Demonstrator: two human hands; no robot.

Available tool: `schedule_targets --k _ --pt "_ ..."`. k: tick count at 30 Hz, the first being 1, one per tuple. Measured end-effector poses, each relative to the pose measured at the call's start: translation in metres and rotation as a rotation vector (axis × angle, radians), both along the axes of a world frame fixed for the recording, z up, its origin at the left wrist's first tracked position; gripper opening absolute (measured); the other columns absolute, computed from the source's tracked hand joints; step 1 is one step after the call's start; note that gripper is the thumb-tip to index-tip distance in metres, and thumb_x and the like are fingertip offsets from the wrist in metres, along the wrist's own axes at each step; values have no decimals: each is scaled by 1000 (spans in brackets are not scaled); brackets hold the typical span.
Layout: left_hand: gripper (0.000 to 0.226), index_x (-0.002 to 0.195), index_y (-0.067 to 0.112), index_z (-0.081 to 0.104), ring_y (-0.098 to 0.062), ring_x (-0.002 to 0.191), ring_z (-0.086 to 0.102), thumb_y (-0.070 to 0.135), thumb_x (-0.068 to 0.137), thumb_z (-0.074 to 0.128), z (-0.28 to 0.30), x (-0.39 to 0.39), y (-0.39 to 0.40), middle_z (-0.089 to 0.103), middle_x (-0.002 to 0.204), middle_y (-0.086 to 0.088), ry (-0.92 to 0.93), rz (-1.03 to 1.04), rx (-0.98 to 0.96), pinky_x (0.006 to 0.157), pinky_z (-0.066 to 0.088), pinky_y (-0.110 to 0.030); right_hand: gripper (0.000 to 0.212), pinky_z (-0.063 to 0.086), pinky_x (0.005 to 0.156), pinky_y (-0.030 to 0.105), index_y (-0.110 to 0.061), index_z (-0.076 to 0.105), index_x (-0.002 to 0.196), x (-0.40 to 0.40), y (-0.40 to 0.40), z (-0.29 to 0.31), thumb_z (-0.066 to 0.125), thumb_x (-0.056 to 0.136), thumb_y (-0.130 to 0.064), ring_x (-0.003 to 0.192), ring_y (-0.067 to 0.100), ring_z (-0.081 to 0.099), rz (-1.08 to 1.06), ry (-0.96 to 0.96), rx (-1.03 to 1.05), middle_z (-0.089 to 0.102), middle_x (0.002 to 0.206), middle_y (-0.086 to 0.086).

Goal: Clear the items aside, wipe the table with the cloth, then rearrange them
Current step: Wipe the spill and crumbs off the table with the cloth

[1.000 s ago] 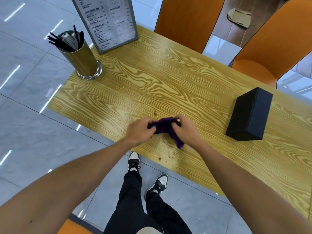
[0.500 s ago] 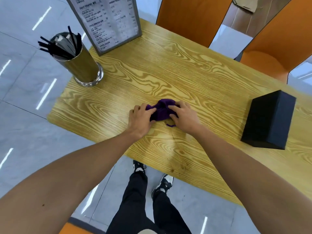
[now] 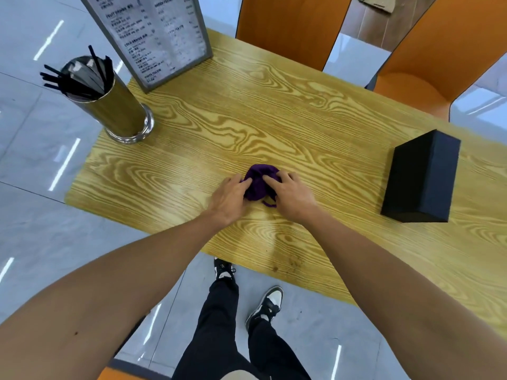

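Note:
A bunched purple cloth (image 3: pixel 259 180) lies on the wooden table (image 3: pixel 274 119), near its front middle. My left hand (image 3: pixel 229 198) presses on the cloth's left side and my right hand (image 3: pixel 292 197) on its right, fingers curled onto the fabric. A metal cup of black straws (image 3: pixel 109 105) stands at the far left corner. Behind it leans a framed menu stand (image 3: pixel 156 37). At the right edge of the table lies a black box (image 3: pixel 422 178).
Two orange chairs (image 3: pixel 290 26) (image 3: pixel 439 64) stand behind the far side of the table. Grey floor tiles surround it. My legs and shoes (image 3: pixel 264 303) are below the table's front edge, which has a few dark stains (image 3: pixel 290 263).
Both hands have carried the cloth from the front edge farther onto the table and now press it down flat on the surface. The other items have not moved.

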State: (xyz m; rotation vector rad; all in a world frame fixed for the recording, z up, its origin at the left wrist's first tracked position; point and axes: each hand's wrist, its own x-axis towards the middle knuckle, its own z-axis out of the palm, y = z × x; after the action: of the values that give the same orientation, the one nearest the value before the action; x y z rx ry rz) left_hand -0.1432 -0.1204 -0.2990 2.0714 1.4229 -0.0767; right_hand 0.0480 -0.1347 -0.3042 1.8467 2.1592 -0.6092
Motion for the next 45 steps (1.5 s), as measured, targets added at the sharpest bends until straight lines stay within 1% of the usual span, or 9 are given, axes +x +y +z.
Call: schedule_targets --k 6,13,17,22,27,34,37,40,45 --pt "33 125 17 62 -31 104 51 7 95 55 7 16 -39 52 114 -6 -4 -33 -34 75 44 -37 65 48 76 34 -28 37 148 9 -45 -2 66 90 -21 121 29 38 7 18 -21 41 140 6" --pt "38 127 16 65 -31 105 53 8 90 58 3 38 -108 56 112 -6 -44 -29 -23 75 45 -35 65 50 85 40 -27 40 148 37 -114 0 67 90 -24 117 31 41 21 30 -39 41 139 8" --pt "39 126 20 66 -27 103 53 7 90 57 6 54 -140 45 101 3 -33 -21 -48 66 38 -32 61 51 79 41 -27 43 146 49 -154 4 68 90 -29 116 32 42 -33 94 -64 41 136 8" --pt "41 131 21 65 -26 104 51 9 92 58 6 65 -177 53 108 -3 -17 -4 -78 68 39 -32 56 48 78 39 -27 46 144 57 -193 4 64 92 -35 111 31 45 -84 122 -71 43 134 8" --pt "43 134 25 63 -25 98 53 11 93 59 7 66 -199 49 106 1 -17 5 -109 72 50 -40 55 50 78 39 -24 46 143 56 -218 5 62 90 -21 114 32 45 -120 164 -101 42 132 9" --pt "32 112 29 74 -21 90 55 15 87 60 14 56 -208 53 95 3 -46 -46 -198 65 41 -33 51 38 72 30 -27 57 137 54 -222 17 56 87 -18 102 29 56 -145 211 -222 49 116 4" --pt "26 95 25 77 -19 78 55 11 79 62 19 46 -202 54 78 12 -91 -53 -306 59 38 -28 45 40 57 27 -26 72 115 53 -213 26 54 76 -12 80 23 61 -189 303 -297 58 98 -6" --pt "23 79 32 75 -10 63 57 13 74 63 27 36 -185 61 61 16 -136 24 -397 53 39 -21 40 44 49 25 -30 74 98 51 -198 33 53 67 -16 60 16 60 -311 425 -310 65 72 -13" --pt "21 93 25 79 -13 76 66 17 76 68 37 18 -142 72 81 10 -196 194 -264 62 50 -28 43 51 57 25 -30 64 113 42 -154 43 59 70 -24 74 19 67 -481 576 -180 71 90 -4"
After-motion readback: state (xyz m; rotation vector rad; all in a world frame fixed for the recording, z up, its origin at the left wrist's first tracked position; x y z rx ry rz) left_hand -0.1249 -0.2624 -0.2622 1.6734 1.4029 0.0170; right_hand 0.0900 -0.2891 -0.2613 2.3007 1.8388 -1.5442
